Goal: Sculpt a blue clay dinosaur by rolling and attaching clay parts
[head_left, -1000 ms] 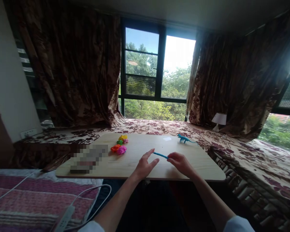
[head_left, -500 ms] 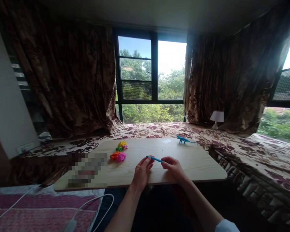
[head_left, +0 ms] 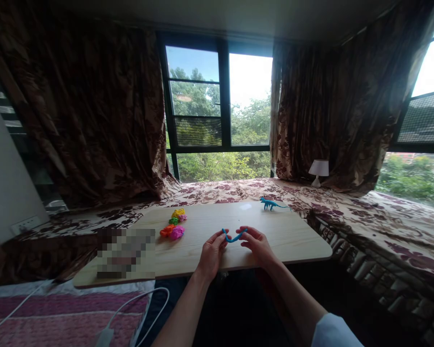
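A thin blue strip of modelling clay [head_left: 233, 239] sags in a U shape between my two hands, above the near part of the table [head_left: 289, 241]. My left hand [head_left: 211, 253] pinches its left end between thumb and fingers. At the other end, my right hand [head_left: 257, 246] grips the strip with its fingertips. Beyond my right hand, a blue clay animal figure [head_left: 270, 204] with legs and a long thin tail stands near the far right corner of the table.
Yellow [head_left: 178, 212], green [head_left: 173, 221], orange [head_left: 166, 231] and pink [head_left: 177, 233] clay lumps sit at the table's left. A blurred-out item [head_left: 121, 255] lies nearer. A small lamp [head_left: 318, 172] stands on the flowered ledge. A white cable [head_left: 155, 290] loops below the table's edge.
My left hand has closed on the strip's free end. The strip, straight before, now bends downward in the middle. The view has shifted slightly.
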A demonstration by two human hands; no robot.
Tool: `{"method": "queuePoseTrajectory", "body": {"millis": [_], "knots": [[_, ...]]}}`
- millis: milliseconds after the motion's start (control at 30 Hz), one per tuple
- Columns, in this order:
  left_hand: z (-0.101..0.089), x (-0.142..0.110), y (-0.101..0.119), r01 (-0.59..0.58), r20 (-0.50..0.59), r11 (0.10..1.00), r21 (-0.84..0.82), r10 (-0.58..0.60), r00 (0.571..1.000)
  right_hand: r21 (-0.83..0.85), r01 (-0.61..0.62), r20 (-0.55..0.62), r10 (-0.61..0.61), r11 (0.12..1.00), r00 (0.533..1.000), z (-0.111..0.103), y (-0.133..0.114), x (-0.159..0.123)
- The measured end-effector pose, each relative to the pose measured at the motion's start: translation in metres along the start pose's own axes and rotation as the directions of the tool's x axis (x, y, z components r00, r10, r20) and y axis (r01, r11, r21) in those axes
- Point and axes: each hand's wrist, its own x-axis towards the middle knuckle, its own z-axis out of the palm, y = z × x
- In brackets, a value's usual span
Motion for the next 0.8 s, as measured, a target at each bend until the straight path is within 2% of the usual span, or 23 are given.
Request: {"method": "queuePoseTrajectory", "body": {"millis": [567,800], "knots": [[0.0027,0.0035,-0.006,-0.077,-0.018,0.967,0.244,0.084,0.996,-0.144,0.038,0.033,-0.033,0.989,0.999,0.0033,0.0022,-0.0007],[0.0018,0.004,-0.0055,-0.07,-0.01,0.949,0.307,0.076,0.997,-0.174,0.051,0.042,-0.044,0.983,0.998,0.0028,0.0031,0.0007]]}}
